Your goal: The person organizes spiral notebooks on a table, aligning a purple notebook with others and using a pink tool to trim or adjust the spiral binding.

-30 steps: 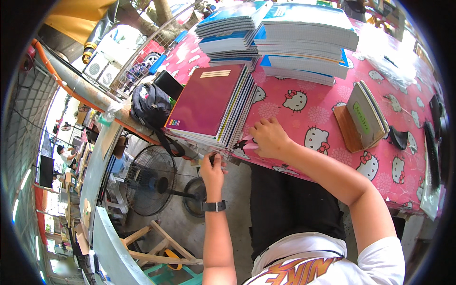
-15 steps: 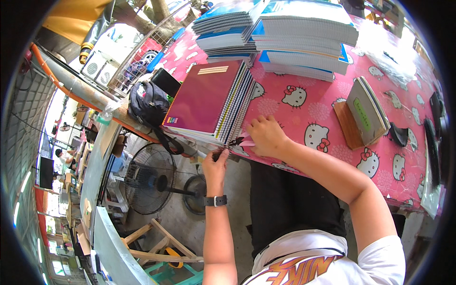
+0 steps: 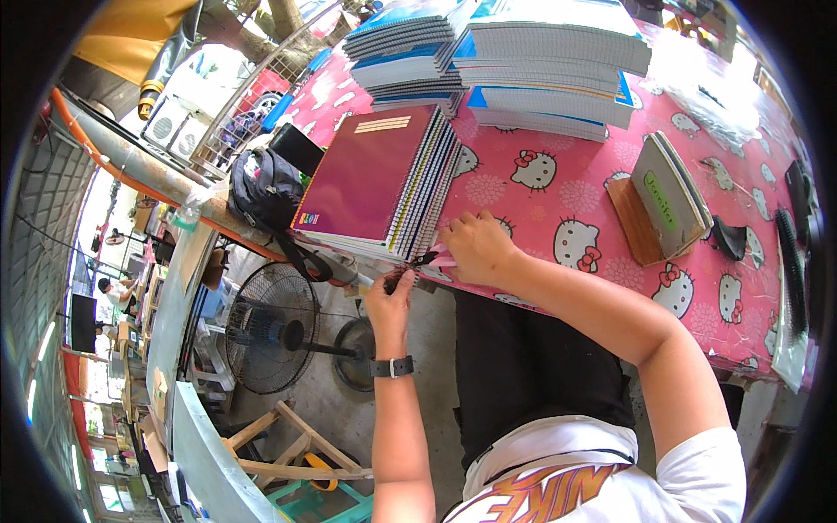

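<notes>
A stack of spiral-bound notebooks (image 3: 370,179) with a maroon cover on top lies at the table's near left edge. At its near right corner, my right hand (image 3: 478,247) is closed around the pink handles of small pliers (image 3: 426,259), whose dark jaws point left toward the stack's corner. Just below that corner, my left hand (image 3: 389,298), with a black watch on the wrist, has its thumb and fingers pinched together. Something dark and thin shows at those fingertips, too small to make out. The palm side of my right hand is hidden.
Tall stacks of spiral-bound books (image 3: 549,52) stand at the back of the pink patterned table (image 3: 567,196). To the right, a brown wooden holder (image 3: 635,228) bears a grey notebook. A black bag (image 3: 266,187) sits left of the notebooks; a standing fan (image 3: 275,327) is on the floor below.
The whole view has shifted slightly, with things appearing a little further up and left. Both hands stay at the stack's near corner, in nearly the same pose.
</notes>
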### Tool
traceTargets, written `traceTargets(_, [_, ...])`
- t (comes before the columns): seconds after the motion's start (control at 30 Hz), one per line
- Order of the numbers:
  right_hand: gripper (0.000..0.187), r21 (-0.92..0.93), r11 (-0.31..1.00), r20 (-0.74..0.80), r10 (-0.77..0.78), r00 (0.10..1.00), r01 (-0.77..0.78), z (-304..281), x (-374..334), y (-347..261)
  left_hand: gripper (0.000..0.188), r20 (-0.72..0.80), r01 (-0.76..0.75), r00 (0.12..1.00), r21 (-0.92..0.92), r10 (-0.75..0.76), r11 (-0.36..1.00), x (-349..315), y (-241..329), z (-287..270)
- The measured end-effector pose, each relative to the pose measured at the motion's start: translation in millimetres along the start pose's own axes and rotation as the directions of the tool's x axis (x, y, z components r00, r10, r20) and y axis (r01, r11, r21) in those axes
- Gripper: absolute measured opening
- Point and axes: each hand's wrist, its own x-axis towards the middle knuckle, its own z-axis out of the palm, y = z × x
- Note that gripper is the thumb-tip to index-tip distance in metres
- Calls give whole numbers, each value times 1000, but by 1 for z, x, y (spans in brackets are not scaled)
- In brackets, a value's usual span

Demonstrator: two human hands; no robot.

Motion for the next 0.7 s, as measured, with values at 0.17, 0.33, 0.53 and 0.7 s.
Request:
traceTargets(0.17, [36,129,991,114,33,993,-48,2,3,4,25,-32,-85,995,123,90,989,2,-5,-1])
traceTargets(0.33, [34,145,989,179,14,984,-41,0,6,8,24,-19,-77,997,137,81,988,2,-7,-2])
traceTargets(0.53, [38,42,999,18,-4,1000,3,-5,1,10,23,-25,0,1000,22,1,1000,-1,-10,-2])
traceTargets(0.7, [49,-91,996,120,2,993,9,-9,0,9,26,4,12,1000,58,-12,998,6,-20,-3])
